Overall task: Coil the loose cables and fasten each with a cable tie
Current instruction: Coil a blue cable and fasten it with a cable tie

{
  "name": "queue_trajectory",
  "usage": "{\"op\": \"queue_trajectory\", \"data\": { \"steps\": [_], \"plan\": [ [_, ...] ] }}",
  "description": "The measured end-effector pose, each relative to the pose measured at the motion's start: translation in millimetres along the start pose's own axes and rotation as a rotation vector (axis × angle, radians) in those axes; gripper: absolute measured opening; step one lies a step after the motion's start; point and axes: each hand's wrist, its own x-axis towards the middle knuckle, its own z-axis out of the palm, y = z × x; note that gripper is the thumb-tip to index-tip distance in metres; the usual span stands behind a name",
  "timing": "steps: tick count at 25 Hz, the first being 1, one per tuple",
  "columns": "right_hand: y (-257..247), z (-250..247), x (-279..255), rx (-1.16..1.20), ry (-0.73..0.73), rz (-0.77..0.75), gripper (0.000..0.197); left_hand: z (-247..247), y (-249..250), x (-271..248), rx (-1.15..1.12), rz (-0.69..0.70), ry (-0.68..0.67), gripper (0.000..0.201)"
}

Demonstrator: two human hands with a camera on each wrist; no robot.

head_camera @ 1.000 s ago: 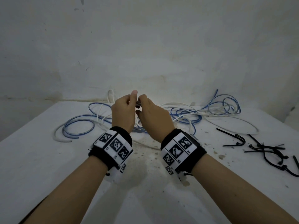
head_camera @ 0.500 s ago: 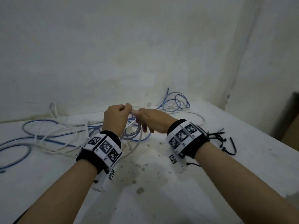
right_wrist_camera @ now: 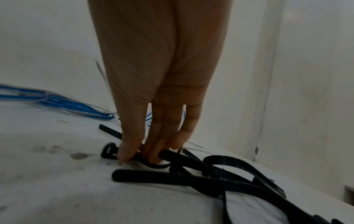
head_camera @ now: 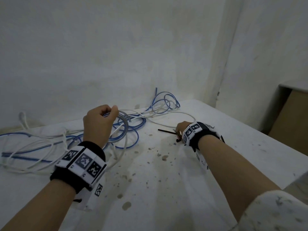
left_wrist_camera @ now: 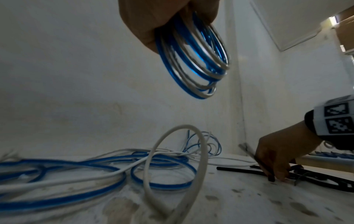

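My left hand (head_camera: 106,115) is raised above the white table (head_camera: 166,194) and grips a small coil of blue and white cable (head_camera: 122,129). The left wrist view shows the coil (left_wrist_camera: 193,60) hanging from the curled fingers (left_wrist_camera: 162,19). My right hand (head_camera: 180,129) is down at the table's right side. Its thumb and fingertips (right_wrist_camera: 128,151) pinch a black cable tie (right_wrist_camera: 110,151) where it lies on the table. One straight end of a tie (head_camera: 166,131) sticks out left of the hand.
Loose blue and white cables (head_camera: 41,147) sprawl across the left and back of the table, with more loops (head_camera: 166,100) by the wall. Several black ties (right_wrist_camera: 191,177) lie heaped just right of my right hand. The table's right edge (head_camera: 266,144) is near; a brown board (head_camera: 291,117) stands beyond.
My right hand has let go of the coil and moved right and down onto the cable ties. The left hand keeps the coil alone. The head view has swung right.
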Motion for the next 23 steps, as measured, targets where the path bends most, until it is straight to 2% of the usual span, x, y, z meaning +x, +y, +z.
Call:
{"op": "queue_trajectory", "data": {
  "steps": [2,4,7,8,10,11,13,14,16,18,20,23],
  "plan": [
    [-3.0,1.7,9.3,0.066,0.008,0.006,0.009,-4.4,-10.8,-2.8,0.016,-0.043,0.004,0.038],
    [-4.8,-6.0,12.9,0.089,0.027,0.028,0.018,-10.1,-20.8,-7.2,0.025,-0.082,-0.004,0.039],
    [-16.8,-33.2,1.4,0.162,0.166,-0.013,0.022,-25.6,-33.4,-11.2,0.034,-0.135,0.032,0.041],
    [-25.2,-43.5,-5.5,0.298,0.251,-0.085,0.019,-31.4,-36.9,-11.2,0.033,-0.163,0.052,0.043],
    [-59.0,-63.9,-28.7,0.650,0.439,-0.341,0.013,-45.5,-46.5,-10.5,0.019,-0.235,0.121,0.050],
    [-82.5,-72.8,-43.2,0.870,0.476,-0.498,0.011,-54.1,-53.2,-10.7,-0.002,-0.285,0.166,0.052],
    [-128.2,-87.0,-71.4,1.289,0.358,-0.765,0.005,-69.9,-64.8,-11.5,-0.054,-0.365,0.247,0.053],
    [-150.6,-91.4,-81.6,1.389,0.253,-0.852,0.009,-79.6,-70.8,-13.5,-0.062,-0.389,0.276,0.052],
    [-190.6,-94.3,-92.3,1.319,0.139,-0.940,0.013,-95.4,-74.2,-18.4,-0.054,-0.397,0.308,0.049],
    [-224.4,-92.0,-91.1,1.080,0.158,-0.928,0.005,-108.8,-73.6,-23.9,-0.068,-0.353,0.314,0.043],
    [-253.5,-87.6,-85.8,0.895,0.261,-0.854,0.004,-120.5,-74.9,-28.2,-0.060,-0.320,0.316,0.039],
    [-285.8,-84.7,-82.2,0.861,0.473,-0.783,0.012,-134.9,-79.3,-29.9,-0.093,-0.300,0.320,0.032]
  ]
}}
